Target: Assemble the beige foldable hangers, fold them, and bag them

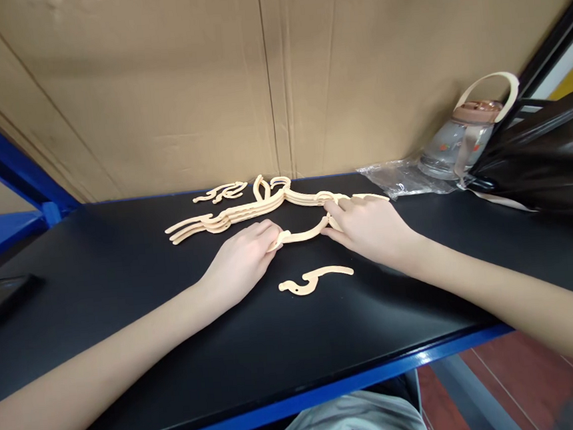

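Observation:
Between my hands is a curved cream plastic hanger piece (304, 235), just above or on the black tabletop. The fingers of my left hand (250, 255) are closed on its left end. My right hand (368, 231) pinches its right end, where part of another piece shows under the fingers. Just behind lies a stack of cream folding hangers (250, 210), their hooks toward the back; my right hand covers some of its right side. A loose hanger arm (316, 280) with a hooked end rests on the table in front of my hands.
More loose hanger parts (222, 192) lie at the back left. A clear plastic bag (401, 178), a water bottle (460, 136) and a black bag (552, 158) occupy the right. A dark flat device (0, 297) is at the left. Cardboard (179, 84) stands behind the table.

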Available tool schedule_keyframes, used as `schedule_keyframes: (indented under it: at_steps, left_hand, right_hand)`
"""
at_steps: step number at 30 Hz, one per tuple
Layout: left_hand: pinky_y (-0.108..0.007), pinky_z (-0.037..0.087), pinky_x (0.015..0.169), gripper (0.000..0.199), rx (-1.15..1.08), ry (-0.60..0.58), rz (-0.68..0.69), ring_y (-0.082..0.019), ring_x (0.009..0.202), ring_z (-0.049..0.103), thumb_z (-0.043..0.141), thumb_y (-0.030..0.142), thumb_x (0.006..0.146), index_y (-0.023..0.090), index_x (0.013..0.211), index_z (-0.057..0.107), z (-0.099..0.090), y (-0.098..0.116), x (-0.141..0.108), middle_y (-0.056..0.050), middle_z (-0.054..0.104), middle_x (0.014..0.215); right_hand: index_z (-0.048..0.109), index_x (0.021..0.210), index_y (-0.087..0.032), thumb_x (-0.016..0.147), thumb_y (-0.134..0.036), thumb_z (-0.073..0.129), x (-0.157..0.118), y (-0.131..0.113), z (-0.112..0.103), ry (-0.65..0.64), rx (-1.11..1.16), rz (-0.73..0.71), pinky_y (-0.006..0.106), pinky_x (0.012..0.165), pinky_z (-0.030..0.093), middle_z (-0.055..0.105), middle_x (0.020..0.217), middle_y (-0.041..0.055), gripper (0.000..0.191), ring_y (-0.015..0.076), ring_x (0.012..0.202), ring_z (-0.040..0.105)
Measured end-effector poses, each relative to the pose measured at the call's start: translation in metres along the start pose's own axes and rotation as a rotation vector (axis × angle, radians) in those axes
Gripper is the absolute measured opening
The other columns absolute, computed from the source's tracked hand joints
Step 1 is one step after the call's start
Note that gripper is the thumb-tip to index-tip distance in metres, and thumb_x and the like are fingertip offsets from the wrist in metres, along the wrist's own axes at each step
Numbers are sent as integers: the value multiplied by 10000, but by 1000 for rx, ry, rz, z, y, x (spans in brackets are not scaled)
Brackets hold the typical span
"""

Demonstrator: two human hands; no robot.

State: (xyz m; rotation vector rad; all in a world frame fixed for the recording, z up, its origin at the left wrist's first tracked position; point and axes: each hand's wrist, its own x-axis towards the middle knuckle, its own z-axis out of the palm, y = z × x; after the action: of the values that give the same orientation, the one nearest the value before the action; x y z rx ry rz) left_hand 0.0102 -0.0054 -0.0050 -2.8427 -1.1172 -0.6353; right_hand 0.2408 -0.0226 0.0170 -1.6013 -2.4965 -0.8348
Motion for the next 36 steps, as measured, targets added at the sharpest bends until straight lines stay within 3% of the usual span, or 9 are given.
schedule_keyframes:
  at_steps: [4, 7, 13, 24, 29, 33, 36]
  left_hand:
    - [-291, 462, 702, 189, -8, -8, -7, -186, 817, 584, 383, 186, 959, 185, 818, 509, 1, 2, 0, -45, 597, 881]
    - [-288, 469, 712, 182, -17, 8, 16, -185, 835, 594, 381, 196, 962, 187, 868, 537, 1, 3, -1, -43, 610, 897]
    - [-283, 485, 716, 203, -29, 0, 40, -183, 845, 605, 368, 213, 966, 194, 909, 562, -1, 6, -1, -45, 623, 916]
    - [-287, 475, 711, 196, 0, -44, 66, -185, 887, 594, 365, 205, 971, 180, 960, 559, 0, 4, -2, -50, 629, 988]
    - [-303, 455, 698, 310, 21, 31, 67, -198, 877, 575, 375, 392, 989, 169, 900, 570, -4, 7, -1, -55, 628, 968]
    - [-344, 433, 792, 383, 81, 93, 50, -214, 889, 544, 253, 328, 1017, 159, 865, 561, -7, 7, 0, -65, 608, 920]
    - [-338, 423, 768, 373, 113, 101, 15, -214, 863, 538, 239, 315, 1017, 166, 855, 540, -8, 5, 1, -63, 587, 881]
  right_hand:
    - [627, 993, -130, 962, -250, 452, -3, -9, -2, 236, 30, -130, 340, 700, 385, 672, 931, 115, 214, 247, 868, 604]
    - [639, 1017, -139, 963, -307, 481, -1, -15, 6, 315, 111, -254, 346, 773, 391, 670, 942, 92, 237, 238, 895, 585]
    - [655, 986, -136, 962, -286, 490, 6, -15, 20, 227, 275, -382, 328, 777, 394, 673, 915, 61, 224, 207, 850, 575]
    - [621, 991, -155, 945, -277, 526, 8, -13, 21, 130, 561, -342, 311, 767, 419, 660, 921, 56, 161, 192, 853, 597]
    - [558, 915, -169, 927, -221, 532, 6, -14, 23, 88, 718, -270, 267, 716, 418, 616, 905, 37, 59, 158, 813, 585]
    - [505, 899, -195, 902, -178, 512, 5, -14, 24, 44, 760, -245, 255, 669, 390, 596, 894, 18, 19, 149, 787, 562]
    - [479, 901, -203, 909, -174, 467, 5, -14, 24, 35, 751, -234, 261, 667, 378, 591, 878, 18, 32, 153, 770, 544]
